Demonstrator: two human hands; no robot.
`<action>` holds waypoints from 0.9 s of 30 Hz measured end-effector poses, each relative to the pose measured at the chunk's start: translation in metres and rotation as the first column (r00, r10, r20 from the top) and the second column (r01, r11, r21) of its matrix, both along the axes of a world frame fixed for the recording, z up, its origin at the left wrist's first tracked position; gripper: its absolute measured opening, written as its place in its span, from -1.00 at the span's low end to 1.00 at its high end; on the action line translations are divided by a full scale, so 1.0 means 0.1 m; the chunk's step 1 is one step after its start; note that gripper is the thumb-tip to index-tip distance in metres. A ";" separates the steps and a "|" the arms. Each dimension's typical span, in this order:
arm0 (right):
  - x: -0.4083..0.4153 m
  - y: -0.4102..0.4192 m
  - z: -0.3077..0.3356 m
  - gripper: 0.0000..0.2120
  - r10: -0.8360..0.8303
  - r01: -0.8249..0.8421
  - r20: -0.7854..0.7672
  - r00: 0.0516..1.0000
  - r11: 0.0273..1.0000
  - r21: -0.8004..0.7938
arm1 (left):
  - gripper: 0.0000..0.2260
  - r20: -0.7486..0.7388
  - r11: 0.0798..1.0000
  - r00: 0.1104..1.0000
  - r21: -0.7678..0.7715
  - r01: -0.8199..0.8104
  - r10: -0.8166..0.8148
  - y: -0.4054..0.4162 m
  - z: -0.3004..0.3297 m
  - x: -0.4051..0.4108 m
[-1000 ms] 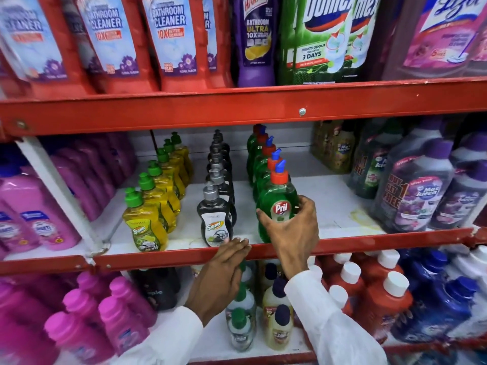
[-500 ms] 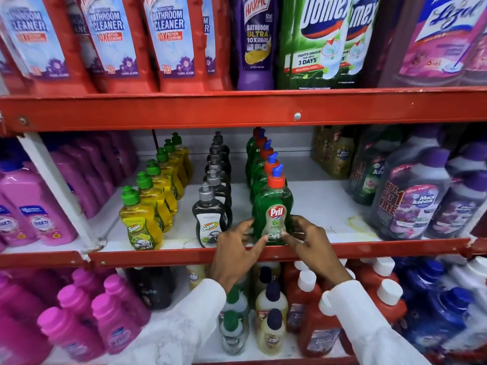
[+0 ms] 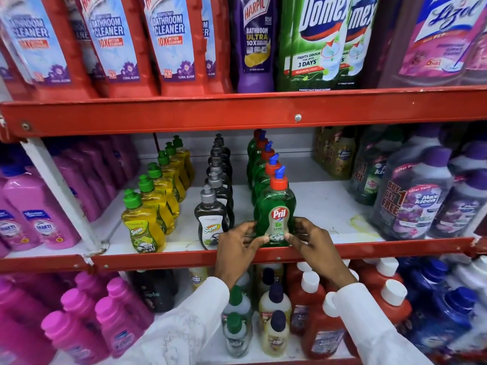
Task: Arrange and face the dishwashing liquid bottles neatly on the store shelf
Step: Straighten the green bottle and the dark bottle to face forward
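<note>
1. step in hand looks like facing the front green bottle point(image 3: 274, 206) of the right-hand row. it stands upright at the front edge of the middle shelf point(image 3: 395, 247), label pointing out at us.
2. left hand point(image 3: 237, 248) and right hand point(image 3: 311, 246) are on either side of its base, fingers point(image 3: 259, 239) curled narrow and holding the bottle low, thumbs touching the bottom of the label.
3. the yellow row point(image 3: 142, 227) and the black row point(image 3: 210, 225) sit to its left along the same front edge, both front labels already facing out, so i'd guess those are sorted.
4. next move, my guess: a tiny twist or nudge so it lines up with the green ones behind, then let go gently. it's right at the lip, so pulling it any further forward could tip it off.
</note>
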State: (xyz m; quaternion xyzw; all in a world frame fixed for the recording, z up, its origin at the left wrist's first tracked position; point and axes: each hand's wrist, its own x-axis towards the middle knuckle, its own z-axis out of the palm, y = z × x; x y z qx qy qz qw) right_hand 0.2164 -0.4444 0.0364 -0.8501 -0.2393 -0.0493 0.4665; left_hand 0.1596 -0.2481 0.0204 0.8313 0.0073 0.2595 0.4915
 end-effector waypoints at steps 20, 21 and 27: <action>-0.61 1.25 0.07 -0.55 0.060 -0.056 0.117 0.991 0.998 -0.035 | -0.61 -0.162 0.995 0.987 -0.097 -0.010 -0.006 1.14 0.17 -0.49; -0.59 1.26 0.06 -0.55 0.072 -0.066 0.105 0.992 0.996 -0.061 | -0.62 -0.157 0.996 0.987 -0.086 0.013 -0.026 1.12 0.16 -0.46; -0.53 1.27 0.02 -0.62 -0.019 0.024 0.076 0.997 0.998 -0.063 | -0.64 -0.107 0.995 0.992 -0.086 0.053 -0.062 1.14 0.11 -0.42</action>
